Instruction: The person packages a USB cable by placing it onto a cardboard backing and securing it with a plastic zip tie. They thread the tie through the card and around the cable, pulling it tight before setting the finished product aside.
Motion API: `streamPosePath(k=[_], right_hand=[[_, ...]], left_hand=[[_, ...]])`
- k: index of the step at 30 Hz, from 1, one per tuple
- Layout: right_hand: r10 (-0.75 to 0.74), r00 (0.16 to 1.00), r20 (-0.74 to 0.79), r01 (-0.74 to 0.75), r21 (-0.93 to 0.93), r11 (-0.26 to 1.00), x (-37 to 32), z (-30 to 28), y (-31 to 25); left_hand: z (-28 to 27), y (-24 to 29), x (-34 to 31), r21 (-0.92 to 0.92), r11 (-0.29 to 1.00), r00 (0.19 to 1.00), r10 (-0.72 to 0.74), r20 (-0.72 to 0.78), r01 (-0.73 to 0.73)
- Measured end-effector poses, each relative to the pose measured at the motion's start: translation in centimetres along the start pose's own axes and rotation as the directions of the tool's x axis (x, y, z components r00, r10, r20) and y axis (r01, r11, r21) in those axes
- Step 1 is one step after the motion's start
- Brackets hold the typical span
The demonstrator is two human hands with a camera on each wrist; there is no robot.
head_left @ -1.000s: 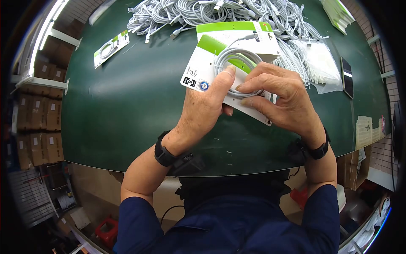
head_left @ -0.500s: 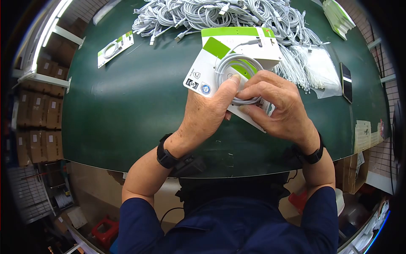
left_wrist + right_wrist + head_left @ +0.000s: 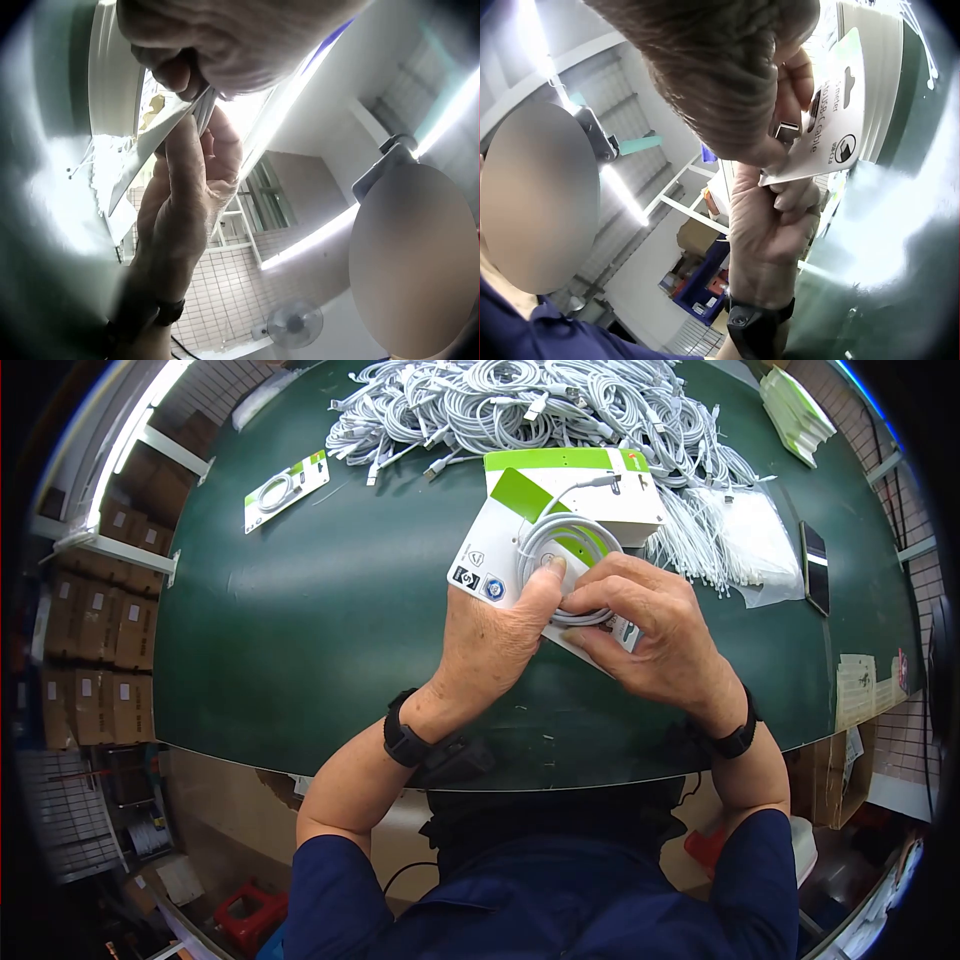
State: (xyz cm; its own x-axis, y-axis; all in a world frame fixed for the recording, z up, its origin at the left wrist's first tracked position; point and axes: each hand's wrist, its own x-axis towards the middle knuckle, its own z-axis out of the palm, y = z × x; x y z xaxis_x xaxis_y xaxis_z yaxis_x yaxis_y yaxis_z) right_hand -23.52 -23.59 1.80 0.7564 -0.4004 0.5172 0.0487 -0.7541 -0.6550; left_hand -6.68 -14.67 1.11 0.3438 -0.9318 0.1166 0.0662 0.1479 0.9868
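Observation:
In the head view my left hand holds a white and green packaging card, its thumb pressing a coiled grey charging cable flat against the front. The coil's upper plug points up and right over the card. My right hand pinches the lower right of the coil between thumb and fingers. The right wrist view shows the card's printed face edge-up, with a metal USB plug beside the right fingers. Left fingers support the card from behind, partly hidden.
Behind the card lies a stack of similar cards, with a large heap of grey cables beyond. White zip ties, a plastic bag and a phone lie right. A carded cable rests left; more cards stand back right.
The head view has tilted, so the scene sits lower. Both hands keep their hold on card and coil; the left thumb has slid a little inward over the coil.

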Motion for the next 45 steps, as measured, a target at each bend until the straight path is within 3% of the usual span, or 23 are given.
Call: streamPosePath(k=[11,13,18,19,20,21,22,25,28,29,32,38,45], right_hand=[[-0.180,0.983,-0.025,0.167,-0.263,0.950,0.0,0.1,0.3],[-0.217,0.974,-0.062,0.195,-0.250,0.948,-0.1,0.2,0.3],[-0.343,0.899,-0.272,0.264,-0.289,0.920,0.5,-3.1,0.0],[-0.371,0.859,-0.352,0.257,-0.330,0.908,0.8,-4.2,0.4],[-0.312,0.859,-0.406,0.156,-0.372,0.915,0.7,-5.3,0.8],[-0.141,0.903,-0.406,0.018,-0.291,0.956,0.5,-6.5,1.4],[0.036,0.919,-0.391,-0.127,-0.210,0.969,0.3,-7.7,2.1],[0.341,0.932,-0.125,-0.362,-0.243,0.900,-1.2,-10.2,4.7],[0.306,0.947,0.092,-0.273,-0.264,0.925,-2.3,-9.7,6.2],[0.280,0.950,0.137,-0.217,-0.355,0.910,-2.6,-9.3,6.9],[0.300,0.934,0.192,-0.187,-0.453,0.872,-2.6,-7.9,7.7],[0.335,0.900,0.278,-0.201,-0.416,0.887,-2.3,-6.6,8.8],[0.321,0.912,0.254,-0.179,-0.457,0.871,-2.6,-5.7,8.4]], left_hand=[[0.0,-0.2,0.0,0.041,0.999,0.995,-0.005,-0.101,0.009],[-0.2,0.1,-0.2,0.042,0.999,0.993,-0.026,-0.112,0.030],[-0.6,0.9,0.8,0.110,0.989,0.974,0.122,-0.192,-0.102],[-0.9,1.2,0.9,0.122,0.985,0.967,0.148,-0.206,-0.124],[-1.0,1.5,1.2,0.102,0.983,0.962,0.173,-0.210,-0.154],[-1.1,1.8,1.7,0.083,0.980,0.957,0.197,-0.214,-0.183],[-1.3,2.0,2.2,0.065,0.976,0.950,0.219,-0.220,-0.210],[-1.6,2.4,3.5,0.021,0.964,0.942,0.263,-0.210,-0.264],[-1.5,2.0,3.8,-0.009,0.971,0.940,0.228,-0.252,-0.238],[-1.5,1.7,3.9,-0.016,0.976,0.941,0.206,-0.267,-0.218],[-1.9,0.2,3.8,-0.029,0.979,0.944,0.185,-0.272,-0.200],[-2.4,-0.8,3.4,-0.068,0.985,0.960,0.136,-0.243,-0.157],[-2.7,-1.3,3.2,-0.080,0.987,0.965,0.114,-0.236,-0.136]])
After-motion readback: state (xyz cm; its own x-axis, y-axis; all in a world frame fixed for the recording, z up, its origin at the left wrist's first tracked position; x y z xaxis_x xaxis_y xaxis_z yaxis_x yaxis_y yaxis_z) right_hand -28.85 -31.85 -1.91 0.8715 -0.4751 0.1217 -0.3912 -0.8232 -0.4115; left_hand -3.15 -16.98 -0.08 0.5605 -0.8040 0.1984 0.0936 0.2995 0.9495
